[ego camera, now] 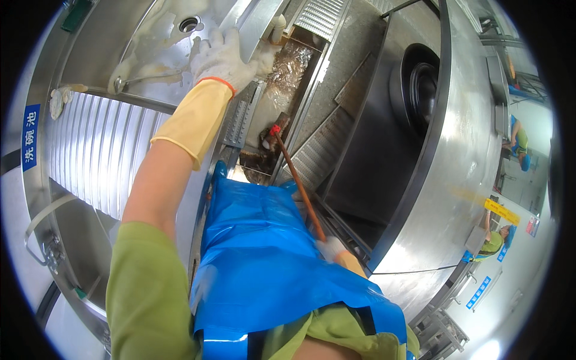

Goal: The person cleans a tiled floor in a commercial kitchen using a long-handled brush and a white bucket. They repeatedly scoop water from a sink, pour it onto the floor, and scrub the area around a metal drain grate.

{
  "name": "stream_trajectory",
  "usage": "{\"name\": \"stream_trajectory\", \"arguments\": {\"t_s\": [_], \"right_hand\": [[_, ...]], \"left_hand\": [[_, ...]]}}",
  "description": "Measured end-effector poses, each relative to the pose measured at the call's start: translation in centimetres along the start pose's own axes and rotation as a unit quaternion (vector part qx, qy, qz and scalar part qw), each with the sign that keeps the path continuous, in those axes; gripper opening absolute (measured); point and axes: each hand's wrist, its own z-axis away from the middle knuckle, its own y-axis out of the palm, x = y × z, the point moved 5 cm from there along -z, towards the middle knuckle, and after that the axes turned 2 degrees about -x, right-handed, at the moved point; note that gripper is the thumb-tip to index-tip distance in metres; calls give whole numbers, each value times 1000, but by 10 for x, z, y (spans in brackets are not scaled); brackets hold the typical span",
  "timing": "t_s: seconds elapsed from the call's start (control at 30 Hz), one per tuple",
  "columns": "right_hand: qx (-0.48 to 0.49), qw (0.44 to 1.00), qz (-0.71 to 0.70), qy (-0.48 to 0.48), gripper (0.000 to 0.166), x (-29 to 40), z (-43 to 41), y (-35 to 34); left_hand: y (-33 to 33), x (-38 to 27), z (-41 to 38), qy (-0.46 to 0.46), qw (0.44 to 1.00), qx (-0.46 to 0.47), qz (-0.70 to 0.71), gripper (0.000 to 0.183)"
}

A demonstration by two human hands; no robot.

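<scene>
My left hand [225, 58], in a white knit glove over a yellow rubber cuff, rests on the front rim [257, 27] of a stainless steel sink with its fingers apart. Low by my right side, my right hand [330, 249], gloved alike, grips a reddish-brown pole [299, 180]. The pole slants down into an uncovered floor drain channel [286, 74] where water stands or flows. At its lower end is a red fitting [275, 130] beside a dark head, whose exact kind is unclear. My blue apron [261, 225] hides part of the floor.
A ladle [148, 77] lies in the wet sink near the drain hole [189, 24]. Ribbed metal sheeting [103, 148] covers the neighbouring basin. Metal grates [315, 148] lean beside the channel. Dark round pans [418, 90] sit under the steel counter [454, 148]. Other people [495, 240] work beyond.
</scene>
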Motion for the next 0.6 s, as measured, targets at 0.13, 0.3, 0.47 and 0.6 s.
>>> {"name": "stream_trajectory", "arguments": {"t_s": [0.13, 0.3, 0.47, 0.6], "right_hand": [[122, 967, -221, 27, 25, 10, -41, 18], [167, 936, -308, -22, 23, 9, -20, 17], [102, 980, -164, 45, 23, 7, -7, 9], [185, 917, -346, -71, 29, 43, -33, 14]], "left_hand": [[-4, -2, -4, 13, 998, -62, 3, 78], [0, 0, 0, 3, 998, -55, 16, 76], [-3, -2, 1, 3, 998, -67, 6, 74], [-4, -2, -1, -7, 999, -50, 4, 74]]}}
